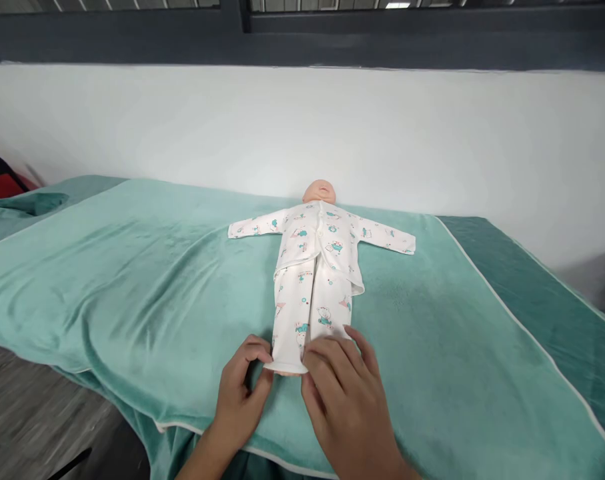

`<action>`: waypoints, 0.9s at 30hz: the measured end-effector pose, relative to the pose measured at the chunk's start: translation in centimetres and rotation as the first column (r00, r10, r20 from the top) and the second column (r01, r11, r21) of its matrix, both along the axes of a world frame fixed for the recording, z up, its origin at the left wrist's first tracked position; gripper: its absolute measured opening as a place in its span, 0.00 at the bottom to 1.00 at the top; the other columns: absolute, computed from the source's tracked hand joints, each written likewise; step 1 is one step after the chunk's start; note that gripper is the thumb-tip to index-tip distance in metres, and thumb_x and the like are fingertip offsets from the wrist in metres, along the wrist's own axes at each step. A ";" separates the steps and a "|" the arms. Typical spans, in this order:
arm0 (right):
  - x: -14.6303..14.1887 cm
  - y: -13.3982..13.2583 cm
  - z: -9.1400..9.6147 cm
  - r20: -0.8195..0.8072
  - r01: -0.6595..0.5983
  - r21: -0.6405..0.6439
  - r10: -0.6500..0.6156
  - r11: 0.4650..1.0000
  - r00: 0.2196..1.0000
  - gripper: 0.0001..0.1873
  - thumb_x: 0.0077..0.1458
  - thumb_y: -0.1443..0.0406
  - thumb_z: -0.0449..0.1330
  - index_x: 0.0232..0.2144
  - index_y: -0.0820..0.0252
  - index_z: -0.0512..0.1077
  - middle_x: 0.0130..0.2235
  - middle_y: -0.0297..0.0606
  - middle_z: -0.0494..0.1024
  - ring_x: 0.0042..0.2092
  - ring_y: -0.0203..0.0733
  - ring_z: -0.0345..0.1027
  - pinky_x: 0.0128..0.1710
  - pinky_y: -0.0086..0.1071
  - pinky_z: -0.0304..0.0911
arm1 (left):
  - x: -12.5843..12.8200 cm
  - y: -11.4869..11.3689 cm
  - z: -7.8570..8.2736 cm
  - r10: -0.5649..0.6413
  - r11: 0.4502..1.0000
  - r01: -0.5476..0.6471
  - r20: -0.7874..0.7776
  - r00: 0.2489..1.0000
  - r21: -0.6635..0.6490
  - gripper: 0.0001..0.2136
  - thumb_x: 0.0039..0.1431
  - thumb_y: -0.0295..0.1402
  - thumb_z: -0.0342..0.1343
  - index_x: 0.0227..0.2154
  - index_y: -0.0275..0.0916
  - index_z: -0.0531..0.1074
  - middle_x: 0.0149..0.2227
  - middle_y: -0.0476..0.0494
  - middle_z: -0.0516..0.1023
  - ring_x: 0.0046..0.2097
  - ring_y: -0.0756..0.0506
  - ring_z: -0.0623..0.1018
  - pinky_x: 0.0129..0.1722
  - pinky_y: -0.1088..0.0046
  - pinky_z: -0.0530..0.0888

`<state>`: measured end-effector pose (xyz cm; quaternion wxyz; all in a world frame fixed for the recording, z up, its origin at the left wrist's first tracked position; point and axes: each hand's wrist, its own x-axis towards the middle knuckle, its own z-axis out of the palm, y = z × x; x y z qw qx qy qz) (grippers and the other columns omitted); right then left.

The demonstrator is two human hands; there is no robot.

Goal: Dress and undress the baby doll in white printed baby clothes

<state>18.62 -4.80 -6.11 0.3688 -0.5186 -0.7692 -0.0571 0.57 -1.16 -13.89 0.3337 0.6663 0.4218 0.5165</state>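
Head view: the left hand (239, 393) and right hand (352, 393) have fingers pinched on 1 white ribbed fabric hem (285, 368); smoothing seems to remain, the other hem being hidden. White cartoon-print trousers (291, 313) and matching long-sleeved jacket (302, 233) already dress the bald plastic doll (320, 191), flat on the pale-green plush blanket (197, 293).

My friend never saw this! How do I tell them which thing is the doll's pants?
Find the pale green blanket along the white wall, then the doll lying with its head toward the wall. Below its white shirt are the pants, with the person's left hand and right hand at one cuff. The shirt's print is similar, but only the pants have legs.
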 end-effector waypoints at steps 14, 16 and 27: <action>2.1 -0.8 -0.9 -0.004 -0.061 -0.021 0.061 0.998 0.998 0.15 0.60 0.72 0.58 0.47 0.53 0.73 0.44 0.39 0.79 0.48 0.47 0.73 0.56 0.49 0.65 | 0.1 -0.8 0.3 0.008 0.973 0.061 -0.293 0.956 0.225 0.23 0.58 0.27 0.59 0.55 0.53 0.70 0.54 0.37 0.68 0.57 0.38 0.72 0.53 0.55 0.76; 2.6 -0.8 -1.6 -0.065 -0.003 -0.014 0.002 1.000 0.998 0.14 0.60 0.71 0.59 0.48 0.54 0.72 0.46 0.43 0.78 0.49 0.48 0.73 0.50 0.46 0.71 | 0.7 -0.7 0.7 -0.002 0.956 0.106 -0.356 0.935 0.274 0.24 0.57 0.28 0.62 0.56 0.54 0.71 0.55 0.36 0.67 0.58 0.37 0.71 0.54 0.55 0.76; 3.9 -0.8 -2.1 -0.375 -0.006 -0.172 -0.060 0.985 0.925 0.07 0.60 0.69 0.62 0.34 0.54 0.67 0.34 0.33 0.72 0.34 0.36 0.71 0.33 0.28 0.69 | 2.4 -1.4 1.4 0.090 0.961 -0.034 -0.193 0.977 0.276 0.16 0.60 0.24 0.59 0.46 0.52 0.73 0.42 0.43 0.72 0.44 0.42 0.76 0.43 0.61 0.77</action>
